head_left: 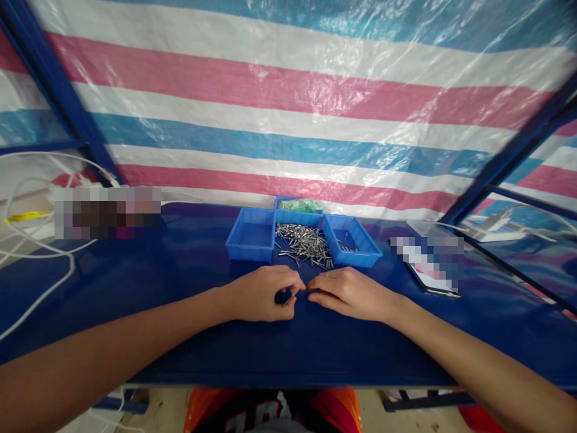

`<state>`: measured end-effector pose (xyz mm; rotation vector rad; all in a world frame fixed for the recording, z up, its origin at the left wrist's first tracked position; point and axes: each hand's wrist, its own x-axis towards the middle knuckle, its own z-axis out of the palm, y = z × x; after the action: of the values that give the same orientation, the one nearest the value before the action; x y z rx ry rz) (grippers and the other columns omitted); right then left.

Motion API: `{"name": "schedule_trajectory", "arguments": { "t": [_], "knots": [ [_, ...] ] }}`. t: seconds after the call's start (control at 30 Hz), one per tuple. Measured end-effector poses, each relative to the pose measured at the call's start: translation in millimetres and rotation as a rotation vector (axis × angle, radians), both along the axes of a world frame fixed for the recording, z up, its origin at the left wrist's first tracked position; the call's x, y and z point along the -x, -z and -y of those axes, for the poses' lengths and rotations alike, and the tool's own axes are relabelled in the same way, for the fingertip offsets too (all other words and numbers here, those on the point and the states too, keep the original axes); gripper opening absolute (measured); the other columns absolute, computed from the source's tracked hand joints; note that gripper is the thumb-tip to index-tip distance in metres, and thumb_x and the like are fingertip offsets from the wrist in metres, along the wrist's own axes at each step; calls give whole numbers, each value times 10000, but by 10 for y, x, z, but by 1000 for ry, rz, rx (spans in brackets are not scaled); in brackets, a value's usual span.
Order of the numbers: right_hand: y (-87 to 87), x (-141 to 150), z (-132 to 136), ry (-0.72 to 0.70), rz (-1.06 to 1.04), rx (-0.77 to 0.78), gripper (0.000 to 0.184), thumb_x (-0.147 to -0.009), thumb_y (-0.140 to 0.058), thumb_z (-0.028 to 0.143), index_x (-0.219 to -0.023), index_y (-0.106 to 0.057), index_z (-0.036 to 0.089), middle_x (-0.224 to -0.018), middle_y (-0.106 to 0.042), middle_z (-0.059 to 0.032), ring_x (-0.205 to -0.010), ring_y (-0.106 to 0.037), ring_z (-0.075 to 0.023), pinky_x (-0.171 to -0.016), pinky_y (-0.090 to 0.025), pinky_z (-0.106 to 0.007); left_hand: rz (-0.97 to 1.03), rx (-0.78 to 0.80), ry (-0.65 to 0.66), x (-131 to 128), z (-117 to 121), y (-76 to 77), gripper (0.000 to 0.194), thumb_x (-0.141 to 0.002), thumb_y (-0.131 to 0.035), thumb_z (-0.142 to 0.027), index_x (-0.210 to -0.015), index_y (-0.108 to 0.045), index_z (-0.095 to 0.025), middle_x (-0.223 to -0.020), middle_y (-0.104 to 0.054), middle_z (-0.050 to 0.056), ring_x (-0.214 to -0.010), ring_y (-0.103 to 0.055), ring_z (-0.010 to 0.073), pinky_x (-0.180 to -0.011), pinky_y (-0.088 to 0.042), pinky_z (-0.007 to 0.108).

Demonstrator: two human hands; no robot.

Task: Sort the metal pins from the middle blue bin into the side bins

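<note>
My left hand point(265, 294) is closed in a pinch around a small metal pin point(289, 299), just above the blue table. Close beside it is my right hand point(347, 291), its fingers curled together and its fingertips almost meeting those of the left. Anything between the right fingertips is too small to make out. Beyond both hands lies a heap of loose metal pins point(306, 242), with several strewn toward me. A blue bin point(250, 252) stands left of the heap, and another blue bin point(360, 258) with a few pins inside stands on the right.
Behind the heap, a third blue bin point(282, 211) holds green and clear plastic material point(304, 205). A phone-like flat device point(428, 276) rests at the right. White cables point(67, 264) run along the left, and a striped plastic sheet point(288, 120) hangs behind the table point(189, 355).
</note>
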<state>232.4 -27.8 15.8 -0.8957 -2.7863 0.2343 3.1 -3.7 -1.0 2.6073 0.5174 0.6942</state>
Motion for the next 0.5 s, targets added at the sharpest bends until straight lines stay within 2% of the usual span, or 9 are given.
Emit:
{"name": "schedule_trajectory", "arguments": {
  "t": [0.23,0.5],
  "knots": [
    [-8,-12,6,-7,-17,-12,281,-989,-382,329,-1038,-596,154,-823,-657,-54,-740,-635,-150,-674,-447,-247,-116,-54,-83,22,-16,-44,37,-767,-562,-201,-795,-551,-180,-729,-551,-18,-673,-534,113,-657,-398,204],
    [-7,-12,17,5,2,-40,246,-981,-389,290,-978,-591,150,-766,-631,-44,-682,-609,-141,-639,-422,-240,-216,-55,-118,2,-43,-35,93,-857,-548,-253,-802,-557,-179,-686,-566,-37,-623,-521,99,-616,-347,202]
  ]
}}
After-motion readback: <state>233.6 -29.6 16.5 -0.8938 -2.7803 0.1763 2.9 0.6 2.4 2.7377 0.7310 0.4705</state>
